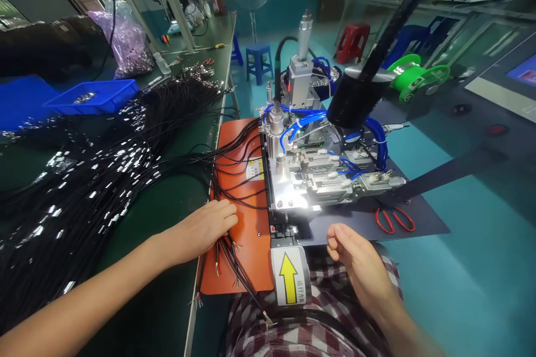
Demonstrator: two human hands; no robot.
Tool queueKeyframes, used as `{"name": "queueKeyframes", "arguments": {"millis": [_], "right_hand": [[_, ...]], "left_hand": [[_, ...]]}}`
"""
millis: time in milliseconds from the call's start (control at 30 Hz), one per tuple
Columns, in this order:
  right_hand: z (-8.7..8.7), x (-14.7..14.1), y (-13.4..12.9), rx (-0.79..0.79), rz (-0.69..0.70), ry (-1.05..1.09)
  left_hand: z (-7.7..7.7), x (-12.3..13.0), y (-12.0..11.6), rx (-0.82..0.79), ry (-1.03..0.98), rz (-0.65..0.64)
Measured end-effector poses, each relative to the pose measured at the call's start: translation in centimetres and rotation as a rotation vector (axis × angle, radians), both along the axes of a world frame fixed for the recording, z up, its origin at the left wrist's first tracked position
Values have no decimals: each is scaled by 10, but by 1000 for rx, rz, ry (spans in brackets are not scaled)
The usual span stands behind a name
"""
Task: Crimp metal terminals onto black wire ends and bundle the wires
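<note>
My left hand (213, 226) is closed over a bundle of black cables (229, 254) at the edge of an orange plate (255, 259). Their stripped ends, with thin coloured wires, stick out below it towards my lap. My right hand (354, 251) hovers over my lap, in front of the machine. Its fingers are curled in with the thumb against them, and nothing shows in them. Between the hands stands a metal machine (310, 178) with blue air tubes. Several black cables run from the left across the plate to the machine's side.
A large heap of black cables (84, 195) covers the green bench at left, beside a blue tray (94, 97). Red-handled scissors (393, 220) lie right of the machine. A black lamp-like cylinder (355, 97) hangs above it, near a green spool (412, 78).
</note>
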State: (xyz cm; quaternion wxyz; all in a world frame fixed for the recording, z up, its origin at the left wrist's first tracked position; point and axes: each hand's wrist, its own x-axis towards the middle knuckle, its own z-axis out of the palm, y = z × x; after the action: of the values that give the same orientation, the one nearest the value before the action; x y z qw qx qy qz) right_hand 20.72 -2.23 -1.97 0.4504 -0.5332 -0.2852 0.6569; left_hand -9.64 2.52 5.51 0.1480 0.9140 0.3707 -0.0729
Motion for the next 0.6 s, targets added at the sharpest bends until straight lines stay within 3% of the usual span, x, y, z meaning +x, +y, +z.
{"name": "queueKeyframes", "arguments": {"millis": [167,300,433,600], "right_hand": [[3,7,-3,-20,-40,-21],[7,3,-2,-2,-26,-36],[16,-8,-1,94,71,-92],[29,-19,-6,214,244,-197]], "left_hand": [[17,3,-2,-168,-212,131],[23,30,-23,-224,-313,137],[17,68,-43,-326,-383,124],[-2,87,-48,-373,-492,362]]}}
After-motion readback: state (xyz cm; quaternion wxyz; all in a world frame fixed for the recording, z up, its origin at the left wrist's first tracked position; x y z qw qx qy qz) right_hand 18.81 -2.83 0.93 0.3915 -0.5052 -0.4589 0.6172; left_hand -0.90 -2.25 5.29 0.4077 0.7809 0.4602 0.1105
